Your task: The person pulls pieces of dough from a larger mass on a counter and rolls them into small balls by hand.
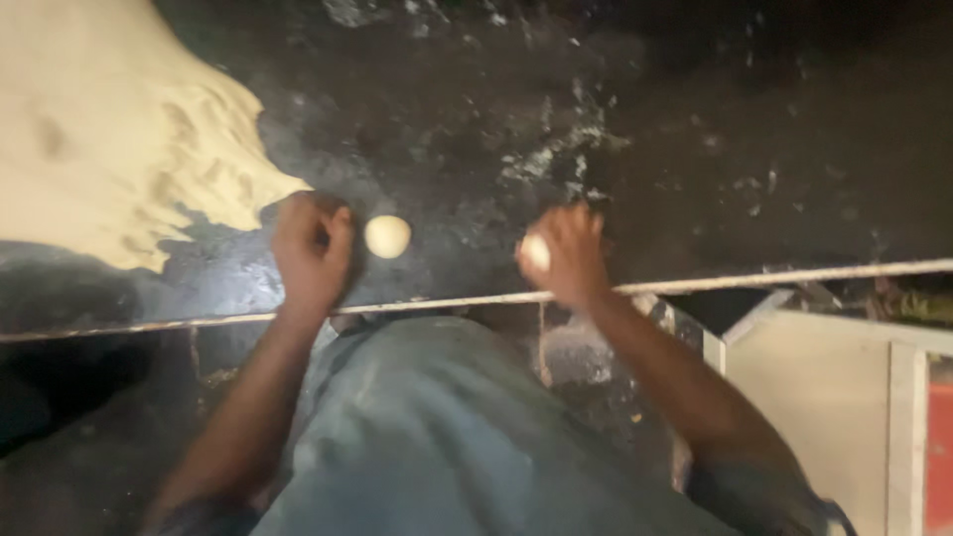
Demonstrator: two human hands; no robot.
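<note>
**Dough being portioned into balls at a dark counter**

The left hand [313,253], left of centre in the frame, is curled into a loose fist resting on the dark counter [695,179]; whether it encloses anything cannot be told, as the fingers hide the palm. Just to its right, apart from the knuckles, a small round dough ball [387,236] sits on the counter. The right hand [564,256], right of centre, is closed around a second pale dough piece [537,252], which shows between thumb and fingers. A large mass of pale dough [99,129] fills the upper left of the frame, its edge ragged where it nears the left hand. White flour smears [566,149] speckle the counter above the right hand. The counter's pale front edge [794,278] runs across the middle of the frame, and the person's grey-blue shirt [427,427] fills the lower centre.

The step in hand appears to be shaping: one ball lies done, and another is being worked in the right hand. The next move seems to call for an even rolling pressure so the piece rounds without flattening, and for a spot beside the finished ball without touching it, since soft dough would likely stick.
</note>
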